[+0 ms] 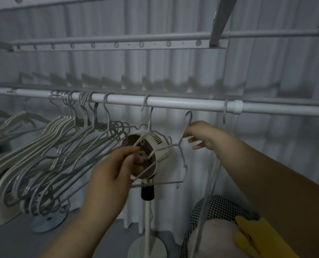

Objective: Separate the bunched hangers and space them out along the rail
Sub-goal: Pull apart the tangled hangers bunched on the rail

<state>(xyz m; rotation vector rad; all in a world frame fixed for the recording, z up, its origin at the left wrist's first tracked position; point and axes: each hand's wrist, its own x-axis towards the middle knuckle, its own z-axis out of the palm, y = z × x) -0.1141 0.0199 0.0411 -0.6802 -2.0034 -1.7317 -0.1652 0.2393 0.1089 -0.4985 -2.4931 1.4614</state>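
Observation:
A white rail (182,102) runs across the view. A bunch of grey and cream hangers (48,146) hangs crowded on its left part. One grey wire hanger (182,161) is off the rail, its hook just below the bar. My right hand (201,135) pinches that hanger at its neck under the hook. My left hand (114,168) grips the hanger's lower left wire. Another hanger (149,112) hangs alone on the rail just left of it, and a further one (224,112) hangs to the right.
A small cream fan (151,155) on a white stand stands right behind the held hanger. A second rail with holes (117,44) runs higher up. White curtains fill the back. A checked cushion (220,207) and a yellow item (257,237) lie at the lower right.

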